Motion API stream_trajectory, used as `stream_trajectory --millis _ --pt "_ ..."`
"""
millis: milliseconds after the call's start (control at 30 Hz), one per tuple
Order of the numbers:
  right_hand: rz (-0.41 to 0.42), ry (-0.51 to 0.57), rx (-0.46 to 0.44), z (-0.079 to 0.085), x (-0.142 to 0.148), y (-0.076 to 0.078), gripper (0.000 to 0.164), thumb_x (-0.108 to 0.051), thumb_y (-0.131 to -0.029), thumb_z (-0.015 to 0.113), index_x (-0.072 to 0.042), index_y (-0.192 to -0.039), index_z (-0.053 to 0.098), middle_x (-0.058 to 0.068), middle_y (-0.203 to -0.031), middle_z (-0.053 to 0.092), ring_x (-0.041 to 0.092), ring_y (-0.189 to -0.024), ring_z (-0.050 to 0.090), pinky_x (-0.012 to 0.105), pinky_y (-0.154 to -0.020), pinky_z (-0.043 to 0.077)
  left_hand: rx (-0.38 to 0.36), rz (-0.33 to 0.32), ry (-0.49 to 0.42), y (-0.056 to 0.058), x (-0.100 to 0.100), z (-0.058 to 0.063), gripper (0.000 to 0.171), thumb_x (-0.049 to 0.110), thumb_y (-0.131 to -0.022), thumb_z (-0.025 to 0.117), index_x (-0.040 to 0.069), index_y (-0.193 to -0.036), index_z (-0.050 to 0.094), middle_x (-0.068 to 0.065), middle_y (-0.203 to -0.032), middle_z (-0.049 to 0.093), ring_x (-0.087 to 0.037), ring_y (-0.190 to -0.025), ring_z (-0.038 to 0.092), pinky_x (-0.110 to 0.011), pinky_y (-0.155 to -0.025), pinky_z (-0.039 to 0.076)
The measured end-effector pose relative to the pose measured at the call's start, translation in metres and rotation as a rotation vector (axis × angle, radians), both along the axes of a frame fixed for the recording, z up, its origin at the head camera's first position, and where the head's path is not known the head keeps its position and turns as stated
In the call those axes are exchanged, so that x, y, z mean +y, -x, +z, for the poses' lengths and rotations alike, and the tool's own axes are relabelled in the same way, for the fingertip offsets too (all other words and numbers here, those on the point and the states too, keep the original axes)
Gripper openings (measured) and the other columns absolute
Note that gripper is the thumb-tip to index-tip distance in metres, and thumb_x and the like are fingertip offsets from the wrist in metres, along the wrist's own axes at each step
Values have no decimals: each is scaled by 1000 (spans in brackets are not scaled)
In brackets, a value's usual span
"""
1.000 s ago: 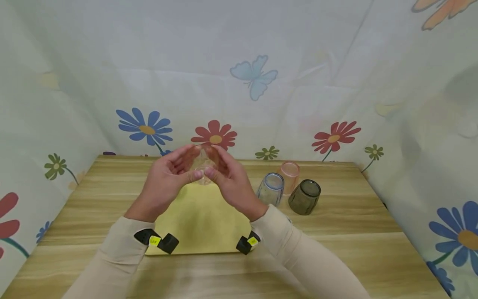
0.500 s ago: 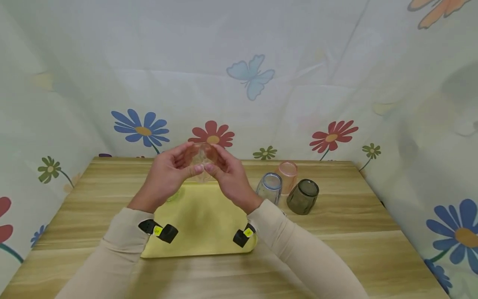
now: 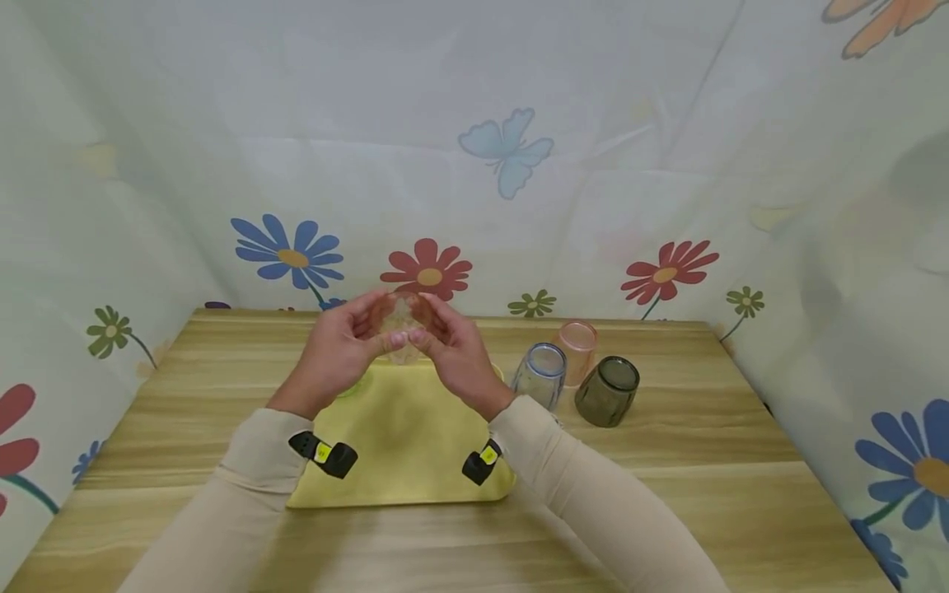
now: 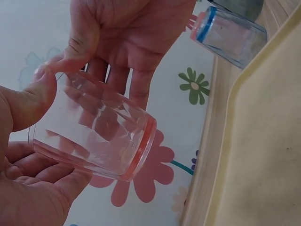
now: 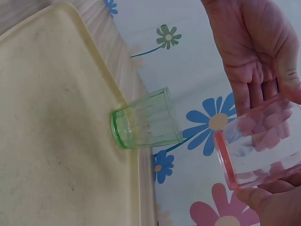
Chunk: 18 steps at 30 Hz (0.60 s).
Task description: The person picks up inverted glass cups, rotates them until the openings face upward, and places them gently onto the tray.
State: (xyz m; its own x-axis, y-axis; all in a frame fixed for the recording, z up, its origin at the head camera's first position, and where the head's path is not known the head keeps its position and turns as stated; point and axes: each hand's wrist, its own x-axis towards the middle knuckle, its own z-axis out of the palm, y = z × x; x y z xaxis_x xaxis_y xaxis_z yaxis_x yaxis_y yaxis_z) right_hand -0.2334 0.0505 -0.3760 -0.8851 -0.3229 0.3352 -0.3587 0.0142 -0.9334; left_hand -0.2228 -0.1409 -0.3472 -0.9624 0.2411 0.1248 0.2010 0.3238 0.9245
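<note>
Between both hands is a clear glass tumbler [image 3: 403,321] with a pink tint and a thick pink base, held in the air over the back edge of a yellow tray [image 3: 408,449]. The left hand [image 3: 334,350] grips one side and the right hand [image 3: 465,350] the other, thumbs meeting on the near side. In the left wrist view the tumbler [image 4: 101,127] has its base towards the table, mouth up. A green glass [image 5: 146,122] stands upright at the tray's back corner; the left hand partly hides it in the head view.
Right of the tray, three upside-down glasses stand close together on the wooden table [image 3: 704,445]: a blue-ringed one [image 3: 539,379], a pink one [image 3: 580,350] behind it and a dark grey one [image 3: 608,394]. A flower-printed cloth [image 3: 371,189] hangs behind the table.
Both hands keep hold of the pink tumbler and have shifted only slightly, the wrists rising a little. Part of the green glass now shows beside the left hand, where it was hidden earlier.
</note>
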Motion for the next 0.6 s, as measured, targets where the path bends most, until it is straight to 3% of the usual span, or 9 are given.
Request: stream_trajectory --millis 367,600 --pt "-10 -40 -27 -8 4 10 54 -1 -104 57 4 -156 42 22 -158 50 32 -151 45 43 -120 43 -9 27 8 11 6 -16 76 17 -99 71 7 -163 32 -14 -165 42 -32 -153 43 -46 -120 42" --pt "-28 -66 -57 -19 0 12 59 -1 -104 58 5 -158 36 23 -158 49 34 -151 45 45 -121 43 -30 24 14 9 3 -25 76 20 -101 69 6 -164 30 -17 -167 37 -34 -156 37 -51 -124 37"
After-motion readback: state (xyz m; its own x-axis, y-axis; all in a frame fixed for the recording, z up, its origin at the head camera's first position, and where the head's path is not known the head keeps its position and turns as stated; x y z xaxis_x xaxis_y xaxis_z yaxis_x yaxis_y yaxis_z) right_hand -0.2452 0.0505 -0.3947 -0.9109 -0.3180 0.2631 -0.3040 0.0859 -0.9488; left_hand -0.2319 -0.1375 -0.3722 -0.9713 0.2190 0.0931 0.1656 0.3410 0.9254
